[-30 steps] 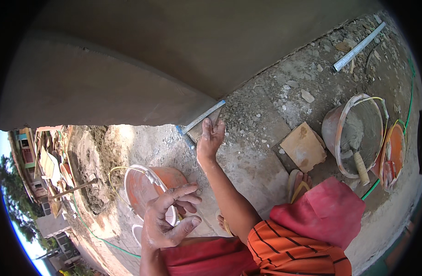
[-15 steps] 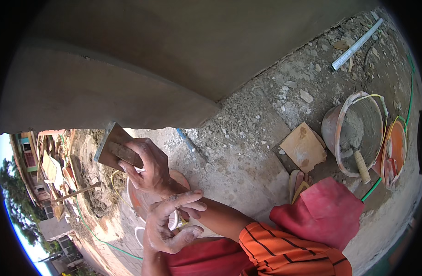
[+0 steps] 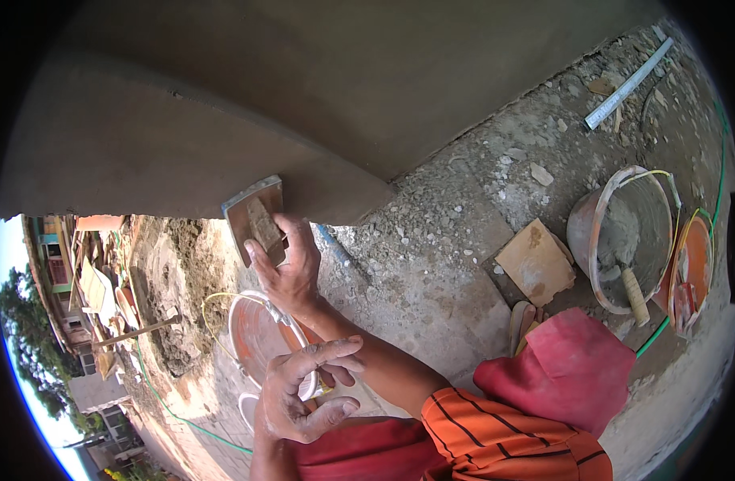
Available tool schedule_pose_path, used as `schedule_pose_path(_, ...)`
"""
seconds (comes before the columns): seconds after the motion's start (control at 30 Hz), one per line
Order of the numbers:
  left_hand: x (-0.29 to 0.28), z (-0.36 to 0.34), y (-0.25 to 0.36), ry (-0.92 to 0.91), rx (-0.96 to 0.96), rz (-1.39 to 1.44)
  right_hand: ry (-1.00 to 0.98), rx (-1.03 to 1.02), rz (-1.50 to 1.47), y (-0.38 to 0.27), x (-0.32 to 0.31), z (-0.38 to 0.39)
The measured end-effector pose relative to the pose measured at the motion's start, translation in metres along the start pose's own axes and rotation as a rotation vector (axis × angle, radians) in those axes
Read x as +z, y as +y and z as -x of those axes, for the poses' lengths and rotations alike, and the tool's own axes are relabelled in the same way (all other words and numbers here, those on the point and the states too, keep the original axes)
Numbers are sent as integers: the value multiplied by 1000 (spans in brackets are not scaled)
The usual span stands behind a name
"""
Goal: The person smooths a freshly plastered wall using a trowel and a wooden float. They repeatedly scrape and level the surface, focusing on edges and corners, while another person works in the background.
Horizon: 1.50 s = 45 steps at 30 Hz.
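My right hand (image 3: 297, 272) is closed round the handle of a plastering float (image 3: 243, 223), a brown board with a greyish edge. The float overlaps the end of the smooth grey plastered wall (image 3: 319, 176); whether it touches cannot be told. My left hand (image 3: 303, 394) hangs lower down with nothing in it, thumb and forefinger apart and the other fingers curled. Just behind that hand stands an orange-rimmed bucket (image 3: 255, 333) with a yellow handle, partly hidden by my hand and forearm.
At right, a bucket (image 3: 580, 228) holds grey mortar and a tool with a pale handle (image 3: 634, 295). Beside it are an orange bucket (image 3: 696, 252), a square board (image 3: 534, 260) and a green hose (image 3: 652, 337). A metal straightedge (image 3: 628, 84) lies among rubble (image 3: 464, 204).
My right hand has carried the float rightward and slightly up in the picture, tilting it and uncovering more of the bucket behind. My left hand has barely moved.
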<state>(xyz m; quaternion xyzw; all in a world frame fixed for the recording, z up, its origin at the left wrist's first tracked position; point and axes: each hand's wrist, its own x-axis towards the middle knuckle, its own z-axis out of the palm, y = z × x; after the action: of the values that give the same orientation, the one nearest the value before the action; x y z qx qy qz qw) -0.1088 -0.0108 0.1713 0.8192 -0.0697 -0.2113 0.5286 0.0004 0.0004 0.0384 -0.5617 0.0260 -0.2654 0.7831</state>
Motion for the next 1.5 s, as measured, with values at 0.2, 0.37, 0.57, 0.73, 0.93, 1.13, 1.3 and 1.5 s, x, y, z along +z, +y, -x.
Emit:
schedule_pose_path(0.2, -2, -8, 9, -42, -62, -26, 33, 150, -125, -10, -12, 9)
schedule_pose_path(0.37, -1, 2, 10, -47, -40, -16, 370, 536, -383, 47, -53, -35)
schedule_pose_path(0.57, 1, -4, 12, -61, -43, -61, 72, -140, 32, -41, 17, -31)
schedule_pose_path(0.73, 1, -5, 11, -77, -32, -39, -81, -232, -51, -56, 10, -23)
schedule_pose_path(0.93, -1, 1, 13, -89, -24, -65, 310, 392, -447, -5, -24, -52)
schedule_pose_path(1.13, -1, 0, 14, -68, 3, -39, -96, -217, -24, -82, 36, -41)
schedule_pose_path(1.3, 1, 3, 10, 11, 85, 71, -88, -241, -197, -87, 33, -38)
schedule_pose_path(1.5, -3, 15, 10, -12, 4, 37, 255, 302, -414, -37, -9, -63)
